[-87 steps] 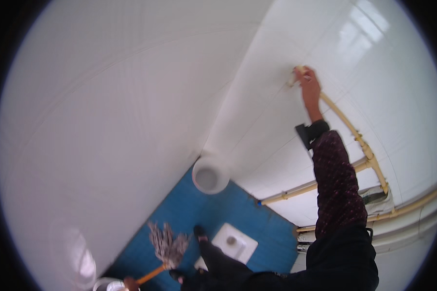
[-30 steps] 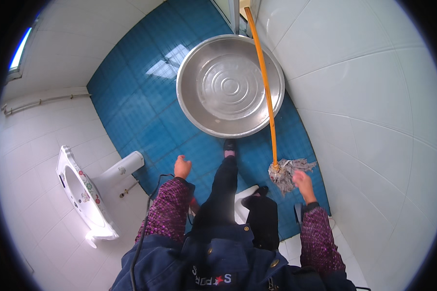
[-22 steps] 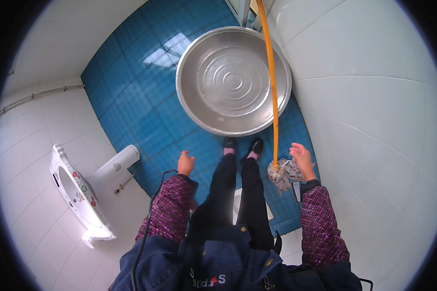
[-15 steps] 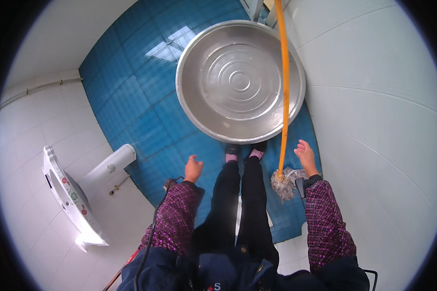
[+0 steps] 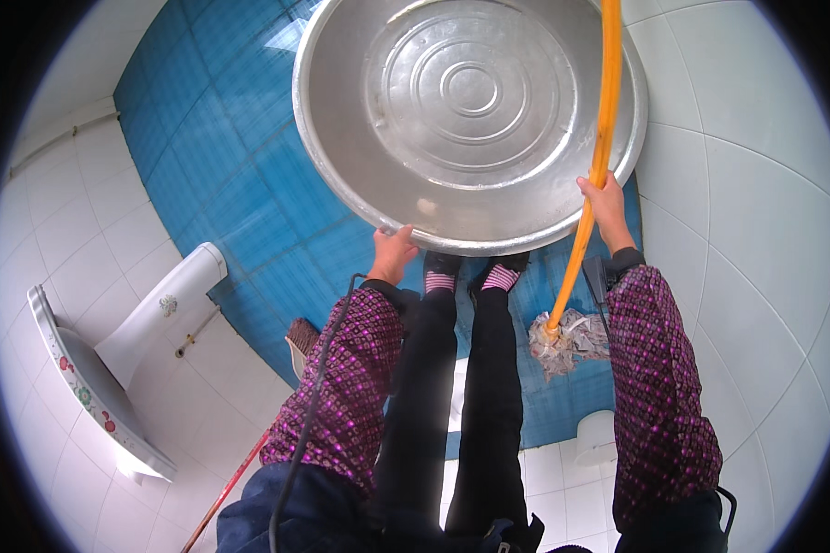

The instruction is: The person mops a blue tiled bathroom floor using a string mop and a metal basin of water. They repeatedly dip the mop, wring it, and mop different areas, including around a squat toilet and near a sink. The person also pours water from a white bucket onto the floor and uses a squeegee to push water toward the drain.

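A large round metal basin with pressed rings in its bottom stands on the floor in front of my feet. My left hand grips its near rim, thumb on top, the other fingers partly hidden. A mop with a yellow-orange handle slants across the basin's right side, its grey strands on the floor beside my right leg. My right hand is closed around that handle close to the basin's right rim.
White tiled wall rises close on the right. A flower-patterned pedestal sink stands at the left. A red stick and a brown brush-like head lie by my left arm. The blue floor looks wet and shiny.
Both hands have moved forward from free air: the left has taken the basin's rim, the right the mop handle. The basin appears larger and nearer, and the handle's upper part has swung right.
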Motion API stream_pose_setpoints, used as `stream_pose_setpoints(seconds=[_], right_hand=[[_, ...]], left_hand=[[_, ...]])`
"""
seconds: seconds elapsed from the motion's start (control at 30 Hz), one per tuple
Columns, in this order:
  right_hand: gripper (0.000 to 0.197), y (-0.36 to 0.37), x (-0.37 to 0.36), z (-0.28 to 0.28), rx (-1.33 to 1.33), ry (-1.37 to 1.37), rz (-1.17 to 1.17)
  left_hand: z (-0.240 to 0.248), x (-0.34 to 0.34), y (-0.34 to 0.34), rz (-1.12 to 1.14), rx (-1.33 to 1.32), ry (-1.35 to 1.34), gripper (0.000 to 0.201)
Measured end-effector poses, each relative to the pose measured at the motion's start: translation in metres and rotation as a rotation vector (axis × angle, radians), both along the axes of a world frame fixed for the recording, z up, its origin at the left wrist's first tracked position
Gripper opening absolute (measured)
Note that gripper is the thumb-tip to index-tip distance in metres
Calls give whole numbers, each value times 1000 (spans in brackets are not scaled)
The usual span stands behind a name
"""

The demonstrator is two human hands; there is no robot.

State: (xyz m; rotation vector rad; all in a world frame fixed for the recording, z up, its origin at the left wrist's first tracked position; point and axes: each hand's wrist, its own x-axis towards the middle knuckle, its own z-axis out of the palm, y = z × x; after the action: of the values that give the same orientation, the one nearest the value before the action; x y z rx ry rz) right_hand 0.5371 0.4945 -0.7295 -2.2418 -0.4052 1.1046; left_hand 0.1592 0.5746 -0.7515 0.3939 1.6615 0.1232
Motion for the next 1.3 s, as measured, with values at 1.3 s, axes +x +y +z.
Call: stream_pose_setpoints(seconds=[1.3], right_hand=[[28,-353,-110,392,540,1067,-992]], left_hand=[[563,-88,248,-304,706,521,15]])
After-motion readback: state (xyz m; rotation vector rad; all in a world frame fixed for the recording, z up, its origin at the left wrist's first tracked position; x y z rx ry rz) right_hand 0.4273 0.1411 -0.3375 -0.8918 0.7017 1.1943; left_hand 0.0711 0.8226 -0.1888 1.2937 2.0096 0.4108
